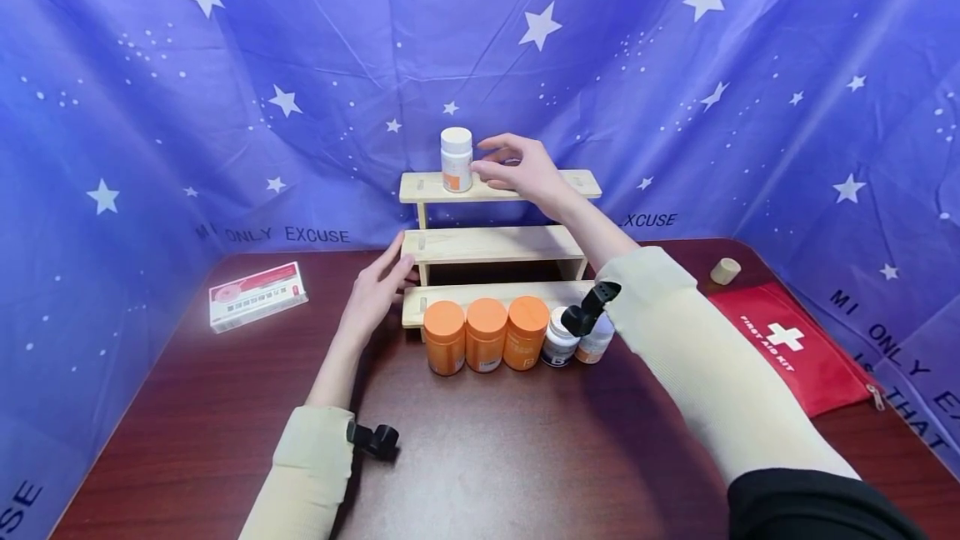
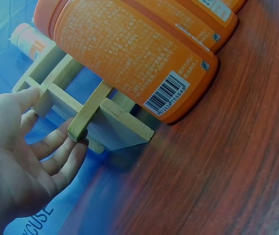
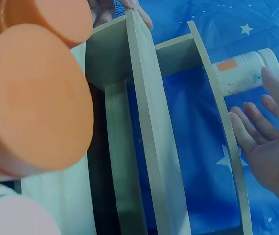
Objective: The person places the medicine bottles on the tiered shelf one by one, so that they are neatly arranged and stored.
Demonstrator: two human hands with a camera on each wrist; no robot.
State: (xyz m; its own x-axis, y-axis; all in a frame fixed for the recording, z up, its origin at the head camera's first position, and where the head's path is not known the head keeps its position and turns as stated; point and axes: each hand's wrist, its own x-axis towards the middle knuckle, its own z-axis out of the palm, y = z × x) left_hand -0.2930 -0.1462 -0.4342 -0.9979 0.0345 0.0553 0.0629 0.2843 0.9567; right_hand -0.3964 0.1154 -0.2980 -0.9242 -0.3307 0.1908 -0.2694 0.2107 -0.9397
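A three-tier wooden rack stands at the back of the table. On its top tier, left of centre, is an upright white bottle with an orange patch on its label. My right hand is just right of that bottle, fingers loosely bent and spread, thumb tip at or very near its side. At the rack's left end, my left hand holds the frame; the left wrist view has its thumb and fingertips on the board ends. Orange bottles stand on the table before the lowest tier.
Beside the orange bottles are a dark-labelled white bottle and another white bottle, partly behind a black wrist mount. A medicine box lies left. A red first aid pouch and small pale cylinder lie right.
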